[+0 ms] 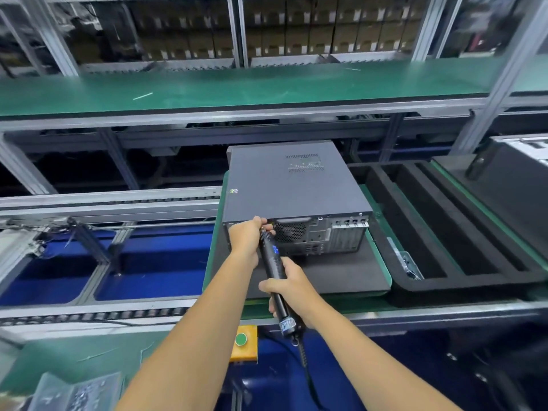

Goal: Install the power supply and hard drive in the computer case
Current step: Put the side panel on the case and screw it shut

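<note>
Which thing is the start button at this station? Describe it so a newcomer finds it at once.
Start at the dark computer case lying on its pallet on the conveyor, then drop straight toward the near edge of the bench, below the right hand gripping the electric screwdriver. There sits a small yellow box with one round green button on top, the only yellow thing among grey rails and blue bins; its function isn't labelled.

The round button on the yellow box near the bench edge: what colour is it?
Green; the button shows clearly in the head view, on its yellow box.
</note>
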Demonstrator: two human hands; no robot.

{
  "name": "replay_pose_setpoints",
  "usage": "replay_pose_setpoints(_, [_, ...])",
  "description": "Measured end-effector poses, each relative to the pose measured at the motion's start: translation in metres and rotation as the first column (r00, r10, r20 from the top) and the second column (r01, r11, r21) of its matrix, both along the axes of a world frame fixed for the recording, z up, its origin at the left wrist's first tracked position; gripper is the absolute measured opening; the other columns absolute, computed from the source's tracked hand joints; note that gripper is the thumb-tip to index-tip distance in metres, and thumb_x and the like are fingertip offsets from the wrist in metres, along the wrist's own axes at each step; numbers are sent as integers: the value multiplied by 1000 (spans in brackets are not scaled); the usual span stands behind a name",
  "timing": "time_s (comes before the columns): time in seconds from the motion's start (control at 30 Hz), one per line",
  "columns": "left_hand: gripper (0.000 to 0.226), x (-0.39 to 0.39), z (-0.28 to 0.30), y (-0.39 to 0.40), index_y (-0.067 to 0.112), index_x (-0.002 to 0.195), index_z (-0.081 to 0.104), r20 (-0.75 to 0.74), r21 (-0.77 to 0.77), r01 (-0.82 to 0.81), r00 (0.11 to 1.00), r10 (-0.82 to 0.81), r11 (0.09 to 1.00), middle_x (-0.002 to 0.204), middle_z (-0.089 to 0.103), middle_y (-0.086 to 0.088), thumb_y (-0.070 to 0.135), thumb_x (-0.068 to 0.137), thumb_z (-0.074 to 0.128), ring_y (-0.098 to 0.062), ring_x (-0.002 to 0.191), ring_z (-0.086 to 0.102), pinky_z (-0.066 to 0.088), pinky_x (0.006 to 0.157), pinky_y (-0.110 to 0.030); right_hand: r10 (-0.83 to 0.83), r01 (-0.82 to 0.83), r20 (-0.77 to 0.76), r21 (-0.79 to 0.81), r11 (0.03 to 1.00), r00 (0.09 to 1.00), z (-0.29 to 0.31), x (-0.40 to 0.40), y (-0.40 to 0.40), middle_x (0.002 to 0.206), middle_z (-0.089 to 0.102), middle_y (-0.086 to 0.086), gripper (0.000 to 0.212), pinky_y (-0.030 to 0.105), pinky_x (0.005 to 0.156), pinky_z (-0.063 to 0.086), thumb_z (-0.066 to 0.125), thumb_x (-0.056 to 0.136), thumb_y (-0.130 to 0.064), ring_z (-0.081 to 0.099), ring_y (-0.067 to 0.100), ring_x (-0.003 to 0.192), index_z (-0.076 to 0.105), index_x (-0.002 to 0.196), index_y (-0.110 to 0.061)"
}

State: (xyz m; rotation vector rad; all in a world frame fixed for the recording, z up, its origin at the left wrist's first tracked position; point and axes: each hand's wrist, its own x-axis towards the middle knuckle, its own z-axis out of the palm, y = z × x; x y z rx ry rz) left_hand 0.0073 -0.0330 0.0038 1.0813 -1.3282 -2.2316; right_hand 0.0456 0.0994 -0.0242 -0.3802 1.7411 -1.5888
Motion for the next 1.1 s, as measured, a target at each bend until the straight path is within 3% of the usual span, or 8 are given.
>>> replay_pose_setpoints(0.23, [18,7,-16,5,-1,86,61,20,26,79,997,-79,997,72,63,-11,2,96,47,-20,58,60,53,47,-21,-12,13,-13,65,998,1000,-13,8,10,94,53,15,46,39,60,53,72,71,-16,58,20,54,47,108,-25])
replay_pose_setpoints(0.4, [17,3,-27,2,2,90,63,13,51,155,988,-156,987,68,67,-7,6,96,48,-19,59,65,57,65,-28,-51,52,-18,63,997,999,-14,12,12,96,52,17,45,38,58,54,71,72,-13,57,21,56,46,108,-23])
replay_pose_setpoints(0.57, [18,-3,-25,2,6,85,65,6,2,173,985,-173,985,63,70,-1,6,94,49,-14,54,66,52,52,-22,-58,61,-48,73,995,997,-9,8,13,95,51,16,43,36,54,53,70,75,-9,57,20,52,46,109,-18])
replay_pose_setpoints(0.73, [19,-7,-27,-2,6,84,65,16,-3,152,988,-152,988,67,69,-3,7,95,49,-14,54,65,52,55,-24,-42,51,-79,115,992,996,-8,4,10,96,51,15,41,34,53,54,70,75,-10,59,21,54,46,105,-23])
replay_pose_setpoints(0.9, [20,-10,-34,-5,9,85,65,43,-18,153,987,-152,988,64,70,0,12,96,50,-15,58,65,53,70,-29,-42,51,-73,124,991,996,-9,3,8,98,52,16,42,36,55,54,70,75,-10,59,21,55,46,108,-21])
replay_pose_setpoints(1.1, [22,-16,-33,-5,7,82,65,44,-9,134,990,-133,991,67,69,-3,12,97,49,-17,58,64,53,62,-26,-44,59,-103,141,988,994,-8,0,9,98,52,16,41,35,56,55,69,76,-9,58,22,57,46,108,-21])
